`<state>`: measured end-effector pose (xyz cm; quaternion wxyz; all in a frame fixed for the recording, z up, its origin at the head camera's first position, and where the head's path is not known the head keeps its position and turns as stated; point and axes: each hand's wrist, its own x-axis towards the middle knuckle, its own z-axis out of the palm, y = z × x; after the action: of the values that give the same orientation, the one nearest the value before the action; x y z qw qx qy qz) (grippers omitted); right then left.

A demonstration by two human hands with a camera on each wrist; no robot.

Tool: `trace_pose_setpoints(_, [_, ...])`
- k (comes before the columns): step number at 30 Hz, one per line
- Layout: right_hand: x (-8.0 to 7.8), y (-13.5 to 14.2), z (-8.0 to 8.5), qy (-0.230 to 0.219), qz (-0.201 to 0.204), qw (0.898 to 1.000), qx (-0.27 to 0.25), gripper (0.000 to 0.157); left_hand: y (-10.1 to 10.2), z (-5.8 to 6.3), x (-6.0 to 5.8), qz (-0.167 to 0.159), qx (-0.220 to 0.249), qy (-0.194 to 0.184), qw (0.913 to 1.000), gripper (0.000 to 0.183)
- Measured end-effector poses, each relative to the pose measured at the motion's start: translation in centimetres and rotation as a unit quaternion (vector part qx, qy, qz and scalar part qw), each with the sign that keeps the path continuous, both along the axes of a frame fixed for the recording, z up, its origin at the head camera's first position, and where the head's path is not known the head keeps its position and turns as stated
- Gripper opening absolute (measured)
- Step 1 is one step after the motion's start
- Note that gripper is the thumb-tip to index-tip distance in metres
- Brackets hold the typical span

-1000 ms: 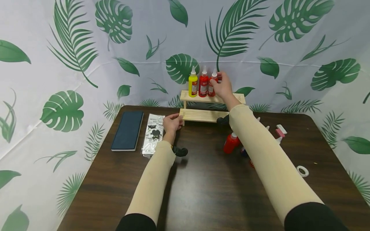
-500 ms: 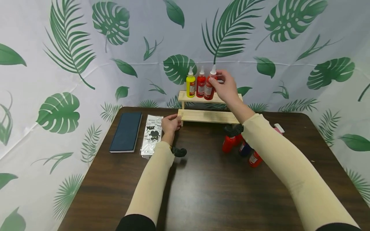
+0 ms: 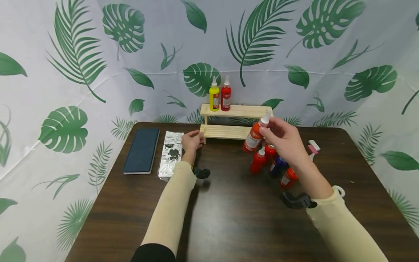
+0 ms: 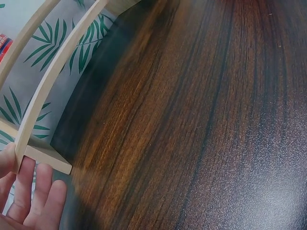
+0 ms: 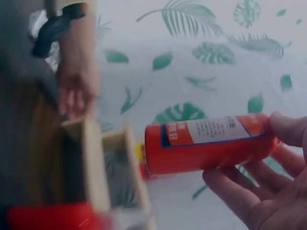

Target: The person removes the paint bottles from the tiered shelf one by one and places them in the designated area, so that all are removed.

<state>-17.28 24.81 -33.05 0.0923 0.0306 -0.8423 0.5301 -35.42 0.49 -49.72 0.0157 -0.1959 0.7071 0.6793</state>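
Observation:
A two-tier wooden shelf (image 3: 226, 131) stands at the back of the table; the left hand (image 3: 192, 142) pinches the left end of its lower board between thumb and fingers, as the left wrist view shows. In the right hand (image 3: 288, 141) is a red squeeze bottle (image 3: 252, 137) with a white nozzle, gripped near its cap and tilted in the air in front of the shelf's right end. On the upper tier a yellow bottle (image 3: 214, 97) and another red bottle (image 3: 226, 98) stand side by side. The held bottle's label (image 5: 216, 130) faces the right wrist camera.
Below the right hand are several bottles, among them a red one (image 3: 257, 162) and a dark blue one (image 3: 277, 166). A pink-and-white eraser (image 3: 314, 146) and a white ring (image 3: 340, 190) lie farther right. A dark blue notebook (image 3: 141, 151) and a ruler-set packet (image 3: 171, 154) lie left.
The right hand has taken the rightmost red bottle off the upper tier and brought it down, right and toward the person. The left hand has stayed at the shelf's end.

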Motion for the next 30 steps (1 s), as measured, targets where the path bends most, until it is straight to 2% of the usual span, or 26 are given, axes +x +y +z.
trace_pose_setpoints(6, [4.4, 2.1, -4.6, 0.009, -0.043, 0.998, 0.039, 0.042, -0.1, -0.1, 0.2, 0.004, -0.004, -0.004, 1.0, 0.018])
trace_pose_setpoints(11, [6.2, 3.0, -7.9, 0.01, -0.08, 0.993, 0.088, 0.041, 0.0, 0.0, 0.1, 0.001, -0.003, -0.004, 1.0, 0.019])
trace_pose_setpoints(16, [6.6, 2.8, -10.8, 0.021, -0.112, 0.986, 0.12, 0.039, 0.1, 0.0, 0.0, 0.003, -0.001, -0.007, 1.0, 0.018])
trace_pose_setpoints(20, [6.5, 2.4, -12.3, 0.04, -0.143, 0.978, 0.15, 0.035, 0.1, 0.0, 0.0, 0.002, -0.001, -0.005, 1.0, 0.018])
trace_pose_setpoints(30, [5.7, 1.9, -13.9, 0.049, -0.162, 0.975, 0.147, 0.034, 0.0, 0.2, 0.1, 0.002, 0.001, -0.003, 1.0, 0.019])
